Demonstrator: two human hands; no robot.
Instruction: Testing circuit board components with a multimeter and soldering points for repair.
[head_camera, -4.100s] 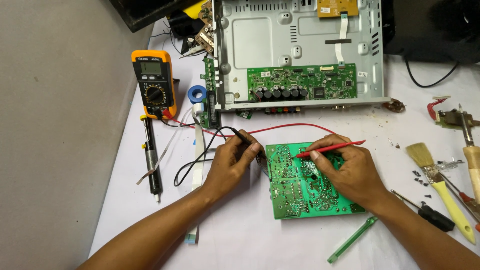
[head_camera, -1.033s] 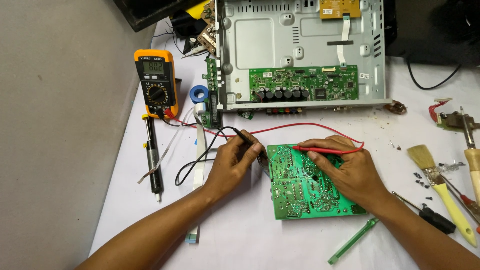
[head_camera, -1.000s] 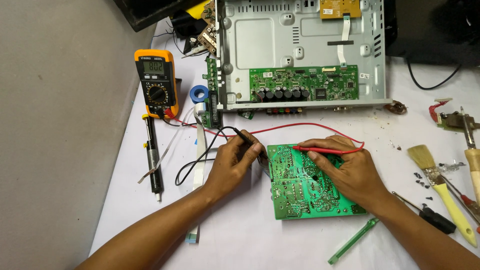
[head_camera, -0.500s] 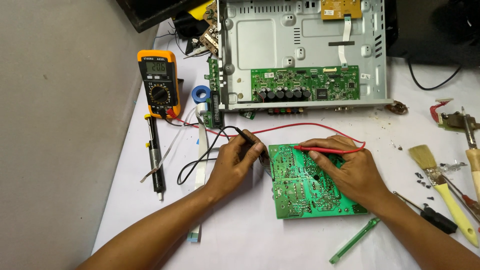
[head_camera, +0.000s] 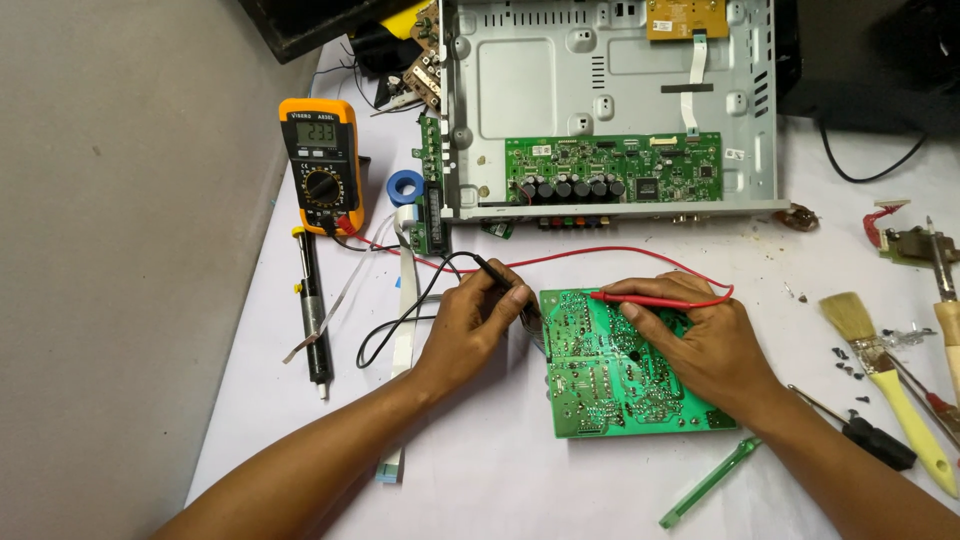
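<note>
My left hand (head_camera: 478, 322) pinches the black probe (head_camera: 497, 273), its tip at the left edge of the board (head_camera: 610, 385). My right hand (head_camera: 705, 340) rests on the board and clamps the red probe (head_camera: 645, 299), tip pointing left onto the solder side. The meter (head_camera: 322, 165) sits up left of my left hand; a brush (head_camera: 880, 365) lies right of my right.

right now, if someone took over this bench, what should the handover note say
Left hand: grip on the black probe, tip at the left edge of the green circuit board.
Right hand: holds the red probe, tip on the board's upper left solder side.
The orange multimeter is switched on and showing a reading, leads plugged in.
The board lies solder side up on the white table.
Both probes are in contact; the rest of the board is unprobed now.
</note>
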